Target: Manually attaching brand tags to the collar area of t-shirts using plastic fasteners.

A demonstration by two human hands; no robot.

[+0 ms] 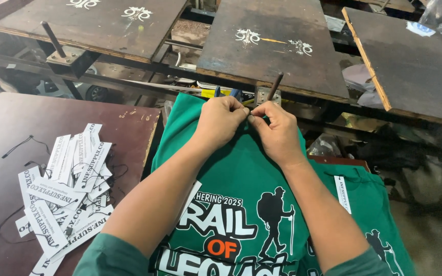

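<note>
1. Handling: the green cotton-knit shirt with a white and orange hiker print point(241, 174) is judged light, soft and limp. It folds and bunches readily, is not fragile, and is not slippery. Best hold is judged to be a pinch at the collar edge, where the fabric is doubled.
2. Position: the shirt lies flat on a stack of similar green shirts, just right of the dark brown wooden desk point(6, 138).
3. Hands: the left hand point(220, 121) and right hand point(277, 130) meet at the collar, fingers closed in a fine pinch on the fabric. Whether a tag string is held there is not visible.
4. Appearance: plain green cloth; a white paper tag point(342, 193) hangs on the shirt alongside.
5. Surroundings: a loose pile of white paper hang tags with black strings point(65, 189) lies on the desk, well apart from the hands.
</note>
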